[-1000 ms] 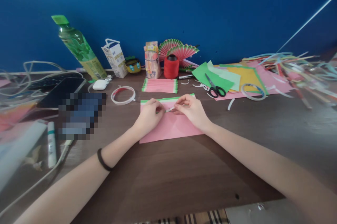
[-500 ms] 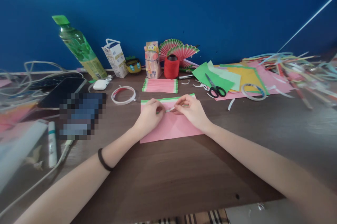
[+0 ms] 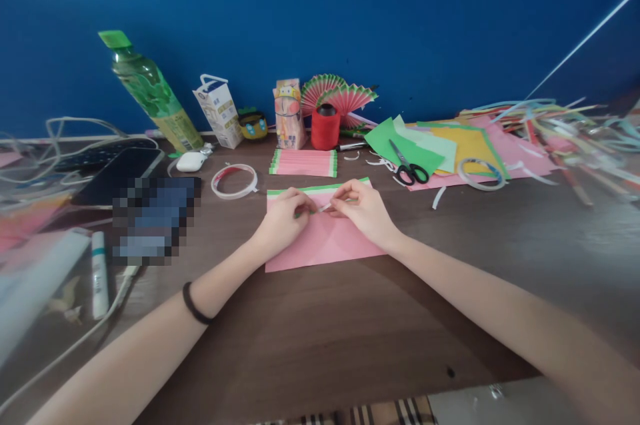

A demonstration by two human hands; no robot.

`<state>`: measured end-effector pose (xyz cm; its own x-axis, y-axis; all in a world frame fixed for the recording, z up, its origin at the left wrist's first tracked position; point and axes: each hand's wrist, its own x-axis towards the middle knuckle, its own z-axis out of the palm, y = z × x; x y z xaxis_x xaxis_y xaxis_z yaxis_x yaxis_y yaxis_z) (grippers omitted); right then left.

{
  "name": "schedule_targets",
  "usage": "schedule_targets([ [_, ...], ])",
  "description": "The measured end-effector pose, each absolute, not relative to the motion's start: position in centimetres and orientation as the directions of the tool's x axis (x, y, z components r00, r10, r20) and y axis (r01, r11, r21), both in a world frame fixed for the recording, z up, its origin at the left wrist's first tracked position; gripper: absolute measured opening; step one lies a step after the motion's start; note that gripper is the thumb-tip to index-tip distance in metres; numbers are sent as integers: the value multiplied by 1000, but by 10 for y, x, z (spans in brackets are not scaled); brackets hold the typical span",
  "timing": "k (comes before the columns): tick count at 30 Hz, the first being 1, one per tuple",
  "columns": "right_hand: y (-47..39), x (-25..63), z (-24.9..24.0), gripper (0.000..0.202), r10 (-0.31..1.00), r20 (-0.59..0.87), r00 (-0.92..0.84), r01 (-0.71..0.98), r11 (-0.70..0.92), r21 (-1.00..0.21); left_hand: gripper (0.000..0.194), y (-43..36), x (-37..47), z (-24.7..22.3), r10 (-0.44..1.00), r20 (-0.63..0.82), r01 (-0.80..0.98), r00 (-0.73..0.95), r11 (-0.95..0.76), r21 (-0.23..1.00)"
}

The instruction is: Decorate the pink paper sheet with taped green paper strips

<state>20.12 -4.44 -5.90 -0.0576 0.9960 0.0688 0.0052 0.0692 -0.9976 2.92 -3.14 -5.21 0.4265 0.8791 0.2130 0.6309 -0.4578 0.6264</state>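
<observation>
I am bending both hands over the pink sheet point(image 3: 325, 248), which is lying on the brown table point(image 3: 310, 345) directly in front of me, with its green and white border turning away from me. My right hand point(image 3: 369, 215) is pinching a short white strip point(image 3: 325, 206) between the fingertips, above this sheet. My left hand point(image 3: 285, 222) is resting on the sheet's left part, its fingers curling narrowly at the strip's other end; whether they are gripping it, I cannot tell. My fingers are covering part of the border. Just beyond it, a pleated pink paper point(image 3: 303, 163) is lying, and behind that the red spool point(image 3: 325, 130) is standing beside two paper fans point(image 3: 345, 102). To the right, black scissors point(image 3: 413, 173) are lying upon a green paper point(image 3: 395, 145), and a roll of tape point(image 3: 483, 188) is resting near them. To the left, another tape ring point(image 3: 234, 194) is lying, then a phone point(image 3: 160, 218), while a green bottle point(image 3: 150, 88) is leaning in view before the blue wall point(image 3: 320, 5).
</observation>
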Motion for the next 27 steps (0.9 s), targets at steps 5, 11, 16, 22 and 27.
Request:
schedule_targets([
  [5,-44,201,-60,15,997,63,-38,2,63,-998,23,-31,31,-57,870,221,642,441,-478,600],
  [11,-44,201,-56,19,999,32,-29,-33,31,-999,18,-31,33,-59,872,227,678,434,-482,555],
  [16,-44,201,-54,19,997,74,-24,96,76,-992,18,-33,36,-61,879,239,735,413,-477,483],
  [22,-42,205,-54,9,961,275,-19,381,261,-887,23,-35,36,-60,885,220,769,411,-466,437],
  [27,-42,206,-54,9,952,306,-16,469,277,-839,24,-35,36,-59,888,212,771,409,-460,440],
])
